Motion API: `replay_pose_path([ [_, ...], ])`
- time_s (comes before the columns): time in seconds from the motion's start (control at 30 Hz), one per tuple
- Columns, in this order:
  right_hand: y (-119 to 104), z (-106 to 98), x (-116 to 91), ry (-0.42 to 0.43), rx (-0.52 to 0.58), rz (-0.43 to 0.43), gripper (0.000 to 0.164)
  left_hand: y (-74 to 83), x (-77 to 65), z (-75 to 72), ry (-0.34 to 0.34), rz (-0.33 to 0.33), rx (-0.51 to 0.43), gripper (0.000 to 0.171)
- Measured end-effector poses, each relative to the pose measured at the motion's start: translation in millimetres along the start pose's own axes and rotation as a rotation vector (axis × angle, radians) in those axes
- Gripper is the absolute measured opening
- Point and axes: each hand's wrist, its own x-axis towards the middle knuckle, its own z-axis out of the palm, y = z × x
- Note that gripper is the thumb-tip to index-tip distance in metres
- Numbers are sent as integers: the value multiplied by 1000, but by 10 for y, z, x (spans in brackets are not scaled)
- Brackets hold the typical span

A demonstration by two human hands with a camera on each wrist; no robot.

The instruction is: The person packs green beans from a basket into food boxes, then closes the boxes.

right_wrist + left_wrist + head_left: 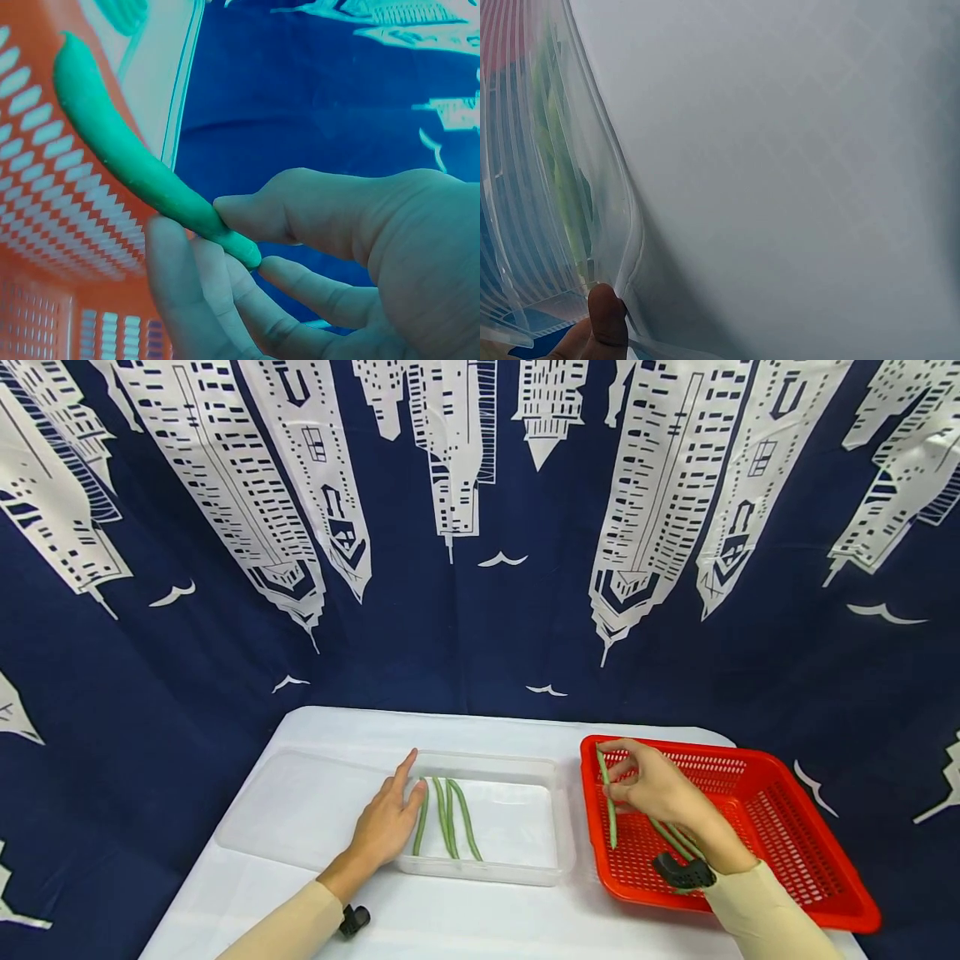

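1. We have a green bean (610, 818) in the right hand (660, 789), pinched between thumb and fingertips with most of its length free. It hangs over the left side of the red basket (795, 835); whether it touches the basket, we cannot tell.
2. More beans (666, 837) lie in the basket beneath our right wrist, partly hidden, so we cannot count them all.
3. Just left of the basket stands the clear container (517, 827), where four beans (451, 818) lie side by side, roughly lengthwise away from us, in its left half.
4. Our left hand (386, 822) grasps nothing: its straight fingers rest at the container's left end, the thumb by the rim, apparently steadying it.
5. We judge the step in hand to be taking one bean out of the basket for the row in the container.
6. The next move seems to call for raising the bean clear of both rims, carrying it leftward and laying it beside the rightmost bean, without nudging the row.
7. Left of the container, a flat translucent lid (300, 802) lies on the white tabletop (420, 918); a dark blue skyline-print cloth (487, 627) hangs behind.
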Motion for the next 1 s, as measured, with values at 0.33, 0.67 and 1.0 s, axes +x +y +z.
replay_pose_path([
  [0.33, -245, 296, 46, -17, 56, -42, 65, 1, -3, 2, -2, 1, 3, 65],
  [0.67, -423, 549, 168, -39, 40, -74, 67, 43, 29, -16, -2, 18, 9, 66],
  [1.0, -576, 878, 319, -83, 115, -72, 67, 13, 1, -5, -8, 8, 13, 66],
])
